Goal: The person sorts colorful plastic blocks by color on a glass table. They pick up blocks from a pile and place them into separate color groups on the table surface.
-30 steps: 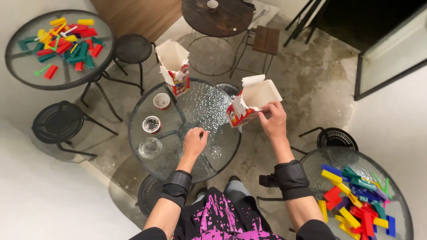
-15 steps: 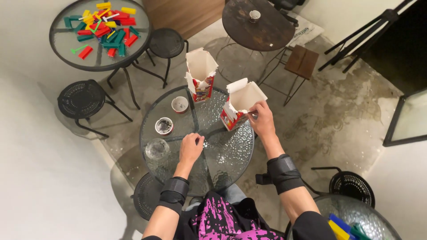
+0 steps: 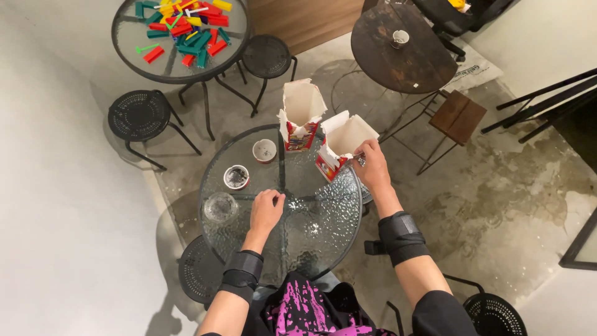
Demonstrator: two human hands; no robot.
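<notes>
Fingers of our right hand (image 3: 372,169) are pinched on the edge of a torn-open carton (image 3: 341,144), tilted at the far right rim of the round glass table (image 3: 311,230). Can't tell what's inside it, the flaps hide that. Our left hand (image 3: 266,210) is curled loosely, knuckles up, resting on the glass near the middle, holding nothing we can see. A second opened carton (image 3: 300,117) stands upright just beside the first. Two small cups (image 3: 236,177) and a clear glass dish (image 3: 221,207) sit to the left; their contents are hard to make out.
</notes>
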